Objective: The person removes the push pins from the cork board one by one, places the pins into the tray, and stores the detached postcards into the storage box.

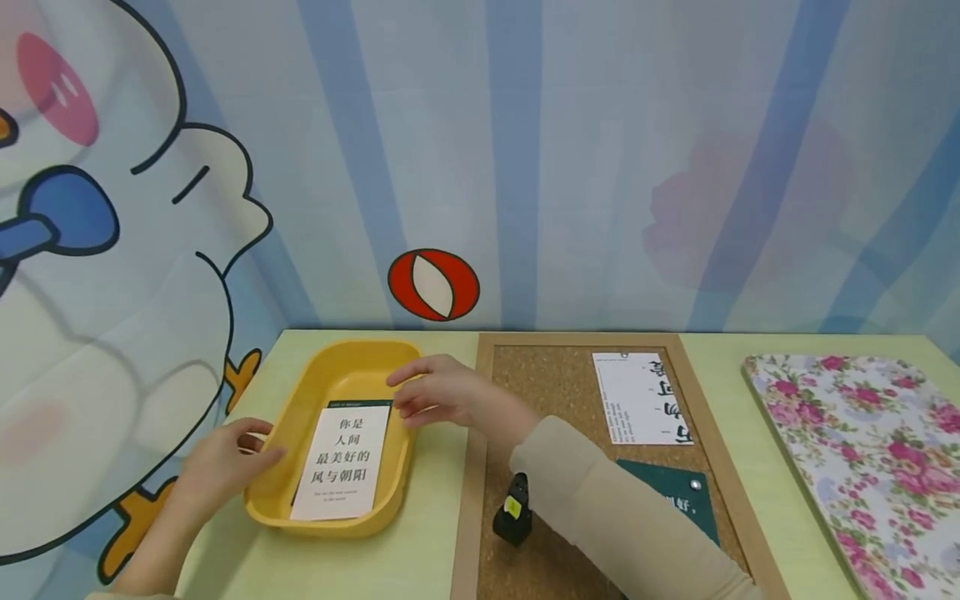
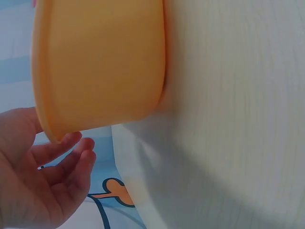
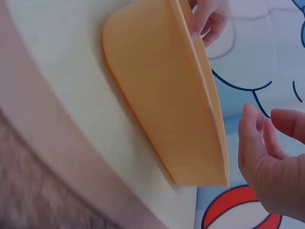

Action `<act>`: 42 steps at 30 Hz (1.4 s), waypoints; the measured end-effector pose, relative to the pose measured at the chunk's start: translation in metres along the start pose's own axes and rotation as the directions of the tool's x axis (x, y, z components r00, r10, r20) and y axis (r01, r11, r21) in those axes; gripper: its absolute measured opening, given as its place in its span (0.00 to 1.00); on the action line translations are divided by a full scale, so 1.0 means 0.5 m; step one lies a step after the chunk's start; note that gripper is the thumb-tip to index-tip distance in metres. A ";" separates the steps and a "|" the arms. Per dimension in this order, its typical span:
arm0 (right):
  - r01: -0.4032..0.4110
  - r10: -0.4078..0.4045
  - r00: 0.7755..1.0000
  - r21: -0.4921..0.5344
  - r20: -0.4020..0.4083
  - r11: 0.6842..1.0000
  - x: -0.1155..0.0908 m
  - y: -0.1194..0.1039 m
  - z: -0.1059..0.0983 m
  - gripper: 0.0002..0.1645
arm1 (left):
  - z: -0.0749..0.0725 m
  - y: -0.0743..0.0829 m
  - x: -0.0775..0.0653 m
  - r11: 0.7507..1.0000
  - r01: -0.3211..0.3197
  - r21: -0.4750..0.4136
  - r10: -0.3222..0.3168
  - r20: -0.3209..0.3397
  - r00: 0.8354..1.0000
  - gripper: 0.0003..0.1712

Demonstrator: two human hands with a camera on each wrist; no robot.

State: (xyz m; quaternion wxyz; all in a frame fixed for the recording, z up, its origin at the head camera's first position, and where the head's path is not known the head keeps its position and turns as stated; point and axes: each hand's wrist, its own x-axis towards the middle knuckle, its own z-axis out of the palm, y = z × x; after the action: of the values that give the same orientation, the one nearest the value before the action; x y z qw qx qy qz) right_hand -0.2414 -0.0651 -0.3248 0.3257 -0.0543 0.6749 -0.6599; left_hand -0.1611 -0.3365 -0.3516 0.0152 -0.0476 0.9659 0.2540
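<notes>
A yellow plastic tray (image 1: 398, 492) stands on the left of the table. In it lies a white card (image 1: 341, 467) printed with dark Chinese characters, over a dark green card (image 1: 360, 403) of which mainly the top edge shows. My left hand (image 1: 227, 458) holds the tray's left rim, thumb over the edge and fingers outside; in the left wrist view that hand (image 2: 43, 167) is at a tray corner. Above the far right rim is my right hand (image 1: 442, 390), fingers loosely bent and thumb apart. In the right wrist view this hand (image 3: 274, 160) holds nothing.
A wood-framed cork board (image 1: 547, 400) lies right of the tray, bearing a pinned white card (image 1: 637, 400) and a pinned green card (image 1: 678, 492), partly behind my right sleeve. A floral board (image 1: 862, 450) lies at the far right. A printed curtain (image 1: 585, 167) hangs behind the table.
</notes>
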 end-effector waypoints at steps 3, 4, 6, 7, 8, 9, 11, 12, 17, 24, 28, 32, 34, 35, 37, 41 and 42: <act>0.011 -0.011 1.000 -0.006 0.020 1.000 -0.014 -0.004 -0.031 0.16 | -0.002 0.004 -0.007 1.000 -0.023 -0.008 0.023 -0.032 0.999 0.28; 0.013 -0.012 1.000 -0.011 0.025 1.000 -0.019 -0.006 -0.042 0.16 | -0.003 0.008 -0.009 0.999 -0.032 -0.006 0.032 -0.046 0.998 0.27; 0.011 -0.010 1.000 -0.028 0.027 1.000 -0.028 -0.010 -0.063 0.17 | -0.007 0.018 -0.012 0.999 -0.038 -0.002 0.038 -0.068 0.997 0.27; 0.013 -0.012 0.999 -0.037 0.030 0.999 -0.034 -0.013 -0.073 0.18 | -0.008 0.023 -0.013 0.999 -0.045 0.003 0.045 -0.085 0.995 0.26; 0.018 -0.017 0.999 -0.045 0.034 0.999 -0.039 -0.014 -0.084 0.18 | -0.009 0.030 -0.014 0.999 -0.054 0.008 0.054 -0.101 0.993 0.25; 0.026 -0.024 0.999 -0.049 0.040 0.998 -0.045 -0.015 -0.095 0.18 | -0.010 0.036 -0.015 0.998 -0.064 0.014 0.066 -0.117 0.991 0.25; 0.049 -0.046 0.998 -0.070 0.047 0.996 -0.058 -0.014 -0.116 0.19 | -0.010 0.052 -0.019 0.996 -0.092 0.021 0.094 -0.147 0.985 0.23; 0.062 -0.058 0.997 -0.072 0.056 0.995 -0.065 -0.012 -0.127 0.19 | -0.009 0.061 -0.021 0.994 -0.108 0.025 0.111 -0.162 0.980 0.22; 0.125 -0.117 0.989 -0.090 0.091 0.988 -0.096 -0.003 -0.175 0.20 | -0.003 0.115 -0.035 0.982 -0.188 0.031 0.190 -0.209 0.959 0.19; 0.179 -0.166 0.981 -0.134 0.104 0.975 -0.132 0.011 -0.231 0.22 | 0.006 0.179 -0.058 0.951 -0.309 0.009 0.303 -0.239 0.923 0.17; 0.195 -0.180 0.978 -0.152 0.110 0.969 -0.154 0.020 -0.266 0.24 | 0.013 0.208 -0.071 0.934 -0.357 0.012 0.350 -0.227 0.909 0.16; 0.178 -0.166 0.982 -0.162 0.087 0.971 -0.185 0.024 -0.301 0.26 | 0.025 0.237 -0.075 0.911 -0.412 0.028 0.408 -0.214 0.888 0.16; 0.166 -0.158 0.985 -0.165 0.062 0.972 -0.201 0.025 -0.315 0.26 | 0.033 0.248 -0.076 0.889 -0.457 0.036 0.454 -0.208 0.867 0.17; 0.160 -0.154 0.987 -0.166 0.046 0.973 -0.210 0.025 -0.322 0.25 | 0.037 0.253 -0.077 0.878 -0.477 0.039 0.475 -0.199 0.857 0.17; 0.150 -0.149 0.989 -0.162 0.018 0.975 -0.225 0.029 -0.334 0.25 | 0.047 0.262 -0.080 0.859 -0.511 0.034 0.509 -0.171 0.844 0.17; 0.151 -0.154 0.988 -0.157 -0.007 0.976 -0.251 0.043 -0.356 0.22 | 0.070 0.278 -0.092 0.828 -0.560 -0.009 0.558 -0.080 0.826 0.16; 0.155 -0.158 0.987 -0.155 -0.009 0.976 -0.256 0.048 -0.362 0.21 | 0.076 0.281 -0.095 0.815 -0.579 -0.023 0.577 -0.064 0.814 0.15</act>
State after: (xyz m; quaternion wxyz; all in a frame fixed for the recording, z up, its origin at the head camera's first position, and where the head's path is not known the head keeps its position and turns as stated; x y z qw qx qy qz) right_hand -0.2255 0.1573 -0.3148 0.2603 -0.1252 0.7208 -0.6301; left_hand -0.1278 -0.1920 -0.3134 -0.0898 0.2407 0.9293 0.2652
